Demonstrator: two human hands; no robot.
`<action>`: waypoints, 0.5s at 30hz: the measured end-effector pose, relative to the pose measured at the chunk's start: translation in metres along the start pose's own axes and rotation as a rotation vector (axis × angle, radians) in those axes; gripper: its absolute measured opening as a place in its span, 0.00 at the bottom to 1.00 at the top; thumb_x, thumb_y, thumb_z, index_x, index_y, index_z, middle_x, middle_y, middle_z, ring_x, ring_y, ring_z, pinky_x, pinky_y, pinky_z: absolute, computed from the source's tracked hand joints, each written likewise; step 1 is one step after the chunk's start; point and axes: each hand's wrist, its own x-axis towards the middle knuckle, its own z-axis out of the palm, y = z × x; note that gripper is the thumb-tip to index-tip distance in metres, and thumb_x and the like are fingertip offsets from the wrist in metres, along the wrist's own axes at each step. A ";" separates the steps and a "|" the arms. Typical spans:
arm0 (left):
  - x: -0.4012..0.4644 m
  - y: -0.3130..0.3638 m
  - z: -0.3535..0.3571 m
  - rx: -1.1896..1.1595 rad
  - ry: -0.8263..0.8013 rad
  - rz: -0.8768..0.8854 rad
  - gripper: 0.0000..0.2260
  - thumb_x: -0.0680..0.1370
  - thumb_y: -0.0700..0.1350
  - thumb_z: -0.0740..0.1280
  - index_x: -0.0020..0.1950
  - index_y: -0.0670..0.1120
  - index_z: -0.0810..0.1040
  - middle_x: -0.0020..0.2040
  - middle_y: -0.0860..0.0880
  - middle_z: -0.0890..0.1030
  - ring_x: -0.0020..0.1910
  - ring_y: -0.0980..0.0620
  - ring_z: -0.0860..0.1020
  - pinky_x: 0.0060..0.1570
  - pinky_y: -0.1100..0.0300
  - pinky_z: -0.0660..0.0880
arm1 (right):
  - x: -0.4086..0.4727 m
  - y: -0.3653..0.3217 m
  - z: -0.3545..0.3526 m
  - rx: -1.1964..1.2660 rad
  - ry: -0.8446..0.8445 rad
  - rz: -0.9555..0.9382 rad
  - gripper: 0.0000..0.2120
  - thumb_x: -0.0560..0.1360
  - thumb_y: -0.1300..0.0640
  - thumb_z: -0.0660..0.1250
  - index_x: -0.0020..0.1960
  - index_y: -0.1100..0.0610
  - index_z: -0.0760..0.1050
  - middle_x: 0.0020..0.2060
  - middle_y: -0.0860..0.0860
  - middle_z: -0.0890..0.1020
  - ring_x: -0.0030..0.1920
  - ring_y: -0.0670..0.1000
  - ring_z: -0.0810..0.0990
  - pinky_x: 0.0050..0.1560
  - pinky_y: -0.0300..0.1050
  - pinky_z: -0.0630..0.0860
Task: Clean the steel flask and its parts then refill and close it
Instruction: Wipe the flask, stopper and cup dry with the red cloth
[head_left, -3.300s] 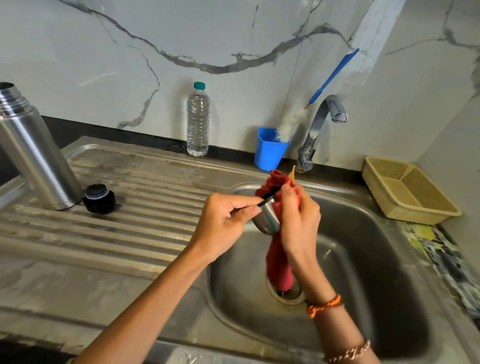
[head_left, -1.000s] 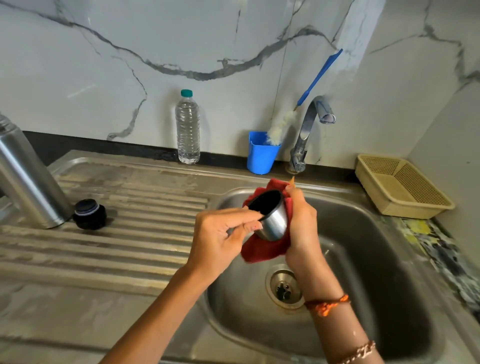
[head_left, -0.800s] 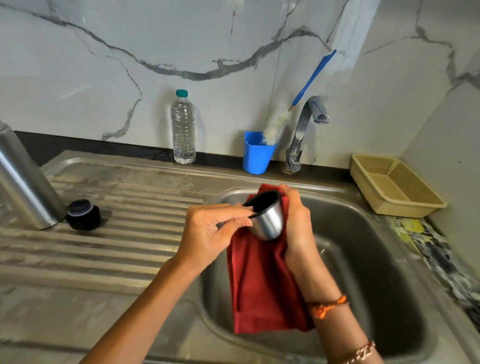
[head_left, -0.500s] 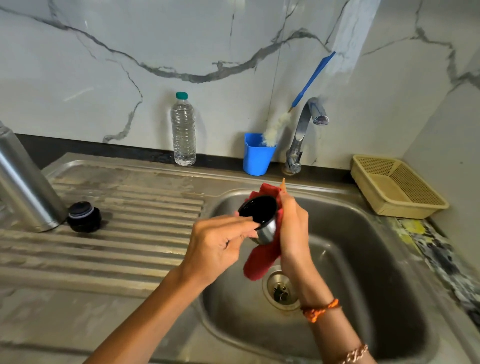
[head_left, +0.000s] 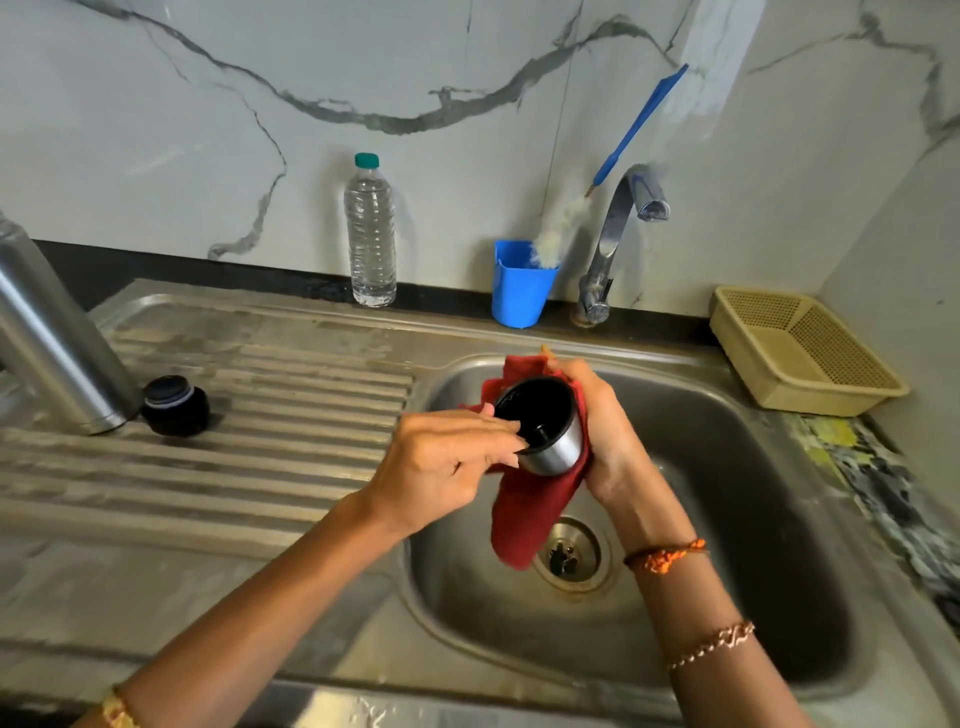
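So the cup is mid-wipe: the left hand pinches its near rim, fingertips curled over the edge into the dark inside, while the right hand cups it from behind through a red cloth, fingers wrapped round cloth and steel together. Both are held over the sink, the cloth's loose end hanging down below the hands toward the drain.

Judging by how things lie, the job is about half done at most. The cup looks to be getting dried or rubbed clean, inside showing dark and open toward the camera. Well off to the left of the left hand, the flask stands open on the drainboard, cut off by the frame edge, with its black stopper just beside its base; whether either is washed already cannot be told.

Beyond the hands, against the wall, stand a water bottle, seemingly full and still capped, a blue tumbler with a brush in it, and the tap, which is not running. Refilling, fitting the stopper and screwing the cup on all appear still ahead.
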 end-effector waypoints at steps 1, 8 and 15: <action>0.000 0.001 -0.001 -0.049 0.003 -0.093 0.06 0.70 0.34 0.67 0.38 0.34 0.83 0.36 0.44 0.84 0.42 0.57 0.81 0.50 0.64 0.78 | 0.000 0.000 0.001 0.015 0.011 0.025 0.20 0.73 0.49 0.62 0.55 0.64 0.79 0.53 0.66 0.80 0.54 0.63 0.79 0.62 0.58 0.72; 0.007 0.001 -0.009 -0.239 0.036 -0.548 0.11 0.65 0.36 0.71 0.47 0.39 0.80 0.41 0.61 0.81 0.35 0.69 0.78 0.38 0.76 0.72 | -0.026 0.025 0.019 -0.350 0.260 -0.542 0.20 0.70 0.41 0.57 0.49 0.52 0.79 0.38 0.51 0.83 0.42 0.51 0.80 0.48 0.49 0.75; 0.009 0.022 0.017 -0.340 0.125 -0.778 0.14 0.73 0.29 0.66 0.57 0.40 0.78 0.49 0.50 0.82 0.47 0.66 0.79 0.49 0.74 0.72 | -0.010 0.008 0.018 -0.005 0.329 -0.181 0.10 0.75 0.55 0.63 0.36 0.52 0.78 0.35 0.49 0.81 0.39 0.52 0.78 0.48 0.54 0.76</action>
